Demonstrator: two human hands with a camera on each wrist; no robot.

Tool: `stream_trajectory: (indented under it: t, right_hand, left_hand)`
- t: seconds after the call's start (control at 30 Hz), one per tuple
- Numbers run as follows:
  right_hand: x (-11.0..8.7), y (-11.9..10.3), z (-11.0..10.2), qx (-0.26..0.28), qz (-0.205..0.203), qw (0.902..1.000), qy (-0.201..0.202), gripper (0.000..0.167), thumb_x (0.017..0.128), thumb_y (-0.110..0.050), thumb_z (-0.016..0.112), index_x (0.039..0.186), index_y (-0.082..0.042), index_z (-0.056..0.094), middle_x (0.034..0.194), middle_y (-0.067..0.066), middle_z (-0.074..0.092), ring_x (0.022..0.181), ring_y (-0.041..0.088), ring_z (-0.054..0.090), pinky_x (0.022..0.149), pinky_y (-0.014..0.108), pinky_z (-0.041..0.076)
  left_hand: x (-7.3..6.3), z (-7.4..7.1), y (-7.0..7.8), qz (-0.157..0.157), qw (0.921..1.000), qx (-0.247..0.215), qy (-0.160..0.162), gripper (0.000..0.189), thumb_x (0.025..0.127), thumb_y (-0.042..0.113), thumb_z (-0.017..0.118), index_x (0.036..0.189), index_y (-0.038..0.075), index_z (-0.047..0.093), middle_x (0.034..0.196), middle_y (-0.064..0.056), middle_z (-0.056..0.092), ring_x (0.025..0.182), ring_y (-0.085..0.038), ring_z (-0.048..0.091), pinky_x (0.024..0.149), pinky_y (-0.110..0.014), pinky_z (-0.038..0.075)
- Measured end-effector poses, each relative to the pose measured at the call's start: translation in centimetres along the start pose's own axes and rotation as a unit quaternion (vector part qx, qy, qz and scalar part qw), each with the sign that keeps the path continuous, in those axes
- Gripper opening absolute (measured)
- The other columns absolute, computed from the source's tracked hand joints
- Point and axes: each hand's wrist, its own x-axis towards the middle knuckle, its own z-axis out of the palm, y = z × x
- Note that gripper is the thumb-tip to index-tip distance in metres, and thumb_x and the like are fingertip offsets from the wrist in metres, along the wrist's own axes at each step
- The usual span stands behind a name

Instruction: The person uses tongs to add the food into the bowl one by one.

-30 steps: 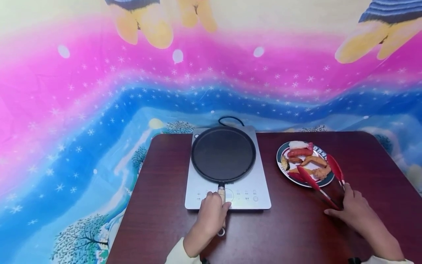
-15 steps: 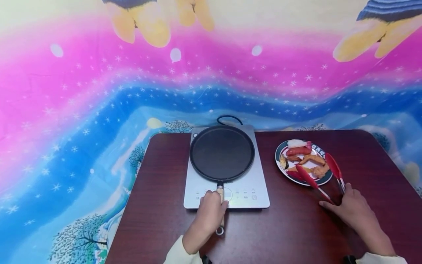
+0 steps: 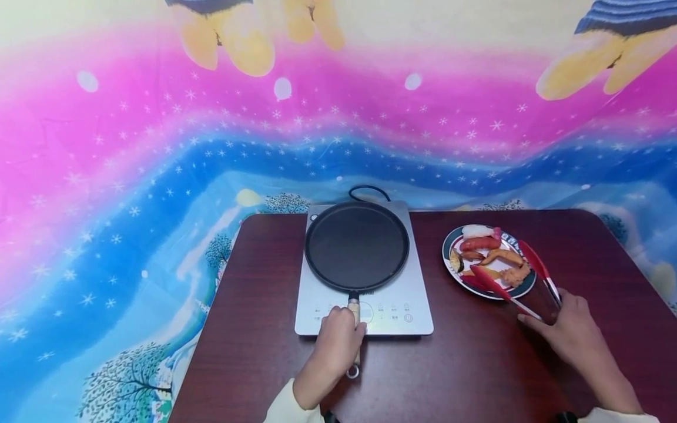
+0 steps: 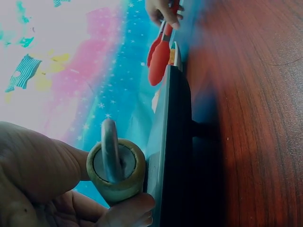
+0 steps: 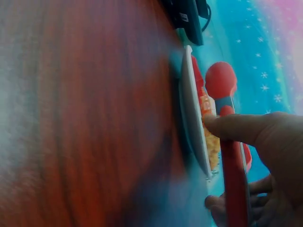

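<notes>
Grasping the pan handle [image 3: 355,305], the fingers of the left hand [image 3: 336,338] wrap round its pale grip, a metal ring [image 3: 353,371] poking out on the near side of them. A light sleeve [image 3: 292,405] sits behind that wrist. Well to the right of these fingers, the right hand [image 3: 576,332] grips a pair of red-headed tongs [image 3: 494,286], thumb against one arm and fingers against the other, the arms spread apart. Just beyond the left fingers lie the printed controls of a silver cooktop [image 3: 391,298], and past those is the round black pan [image 3: 357,247], resting on it. Ahead and leftward of the right fingers, on the dark red-brown table [image 3: 254,282], is a rimmed plate [image 3: 448,244], the tong heads reaching over its right and near edges; whether they touch the food I cannot tell. On the plate, a bumpy golden piece [image 3: 515,275] lies nearest those fingers, a curved brown piece [image 3: 502,256] beyond it, then a red sausage-like piece [image 3: 480,243], and a white one [image 3: 476,231] farther off. Farthest from both hands, behind a black cable [image 3: 370,187], hangs a pink-and-blue snowflake-patterned cloth [image 3: 174,158].
</notes>
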Motion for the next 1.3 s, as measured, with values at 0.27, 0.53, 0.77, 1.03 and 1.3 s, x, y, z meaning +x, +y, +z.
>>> stream_trajectory:
  t: [0.27, 0.53, 0.77, 1.03, 1.3]
  right_hand:
    - [0.2, -1.7, -2.1, -0.068, -0.082, 0.9941, 0.021, 0.111, 0.084, -0.065, 0.066, 0.148, 0.013, 0.02, 0.125, 0.041, 0.034, 0.106, 0.059, 0.042, 0.076, 0.075, 0.04]
    - [1.3, -2.5, -3.9, -0.178, -0.172, 0.9675, 0.052, 0.088, 0.08, -0.051, 0.077, 0.135, 0.012, 0.047, 0.123, 0.038, 0.049, 0.105, 0.055, 0.052, 0.073, 0.072, 0.043]
    - [2.9, -2.7, -4.8, -0.221, -0.223, 0.9461, 0.08, 0.074, 0.072, -0.032, 0.087, 0.125, 0.011, 0.059, 0.112, 0.035, 0.059, 0.095, 0.05, 0.059, 0.066, 0.064, 0.05]
    - [4.5, -3.2, -5.4, -0.229, -0.223, 0.9457, 0.058, 0.074, 0.073, -0.032, 0.087, 0.127, 0.01, 0.058, 0.115, 0.036, 0.058, 0.099, 0.05, 0.057, 0.069, 0.065, 0.05]
    - [5.9, -4.2, -6.3, -0.244, -0.239, 0.9394, 0.032, 0.063, 0.076, -0.028, 0.083, 0.124, 0.007, 0.062, 0.11, 0.033, 0.062, 0.096, 0.046, 0.059, 0.066, 0.062, 0.051]
  left_hand:
    - [-0.1, 0.1, 0.0, 0.002, 1.0, 0.004, 0.009, 0.025, 0.085, 0.014, 0.076, 0.067, 0.003, 0.062, 0.066, -0.006, 0.05, 0.055, -0.017, 0.053, 0.053, -0.032, 0.049]
    - [-0.2, 0.2, -0.1, -0.005, 1.0, 0.008, 0.001, 0.023, 0.085, 0.015, 0.077, 0.071, 0.001, 0.064, 0.068, -0.006, 0.05, 0.056, -0.016, 0.053, 0.053, -0.03, 0.049]
    - [-0.1, 0.2, -0.1, 0.012, 0.9997, 0.02, 0.011, 0.024, 0.085, 0.015, 0.077, 0.07, 0.002, 0.064, 0.066, -0.006, 0.05, 0.057, -0.018, 0.054, 0.054, -0.032, 0.05]
    - [0.0, 0.1, -0.1, 0.018, 0.9995, 0.023, 0.012, 0.024, 0.085, 0.016, 0.077, 0.071, 0.002, 0.063, 0.067, -0.006, 0.05, 0.056, -0.019, 0.054, 0.055, -0.034, 0.05]
    - [0.0, 0.0, 0.1, 0.003, 0.9996, 0.027, 0.001, 0.024, 0.085, 0.018, 0.078, 0.075, -0.001, 0.066, 0.069, -0.008, 0.051, 0.058, -0.02, 0.055, 0.056, -0.034, 0.051]
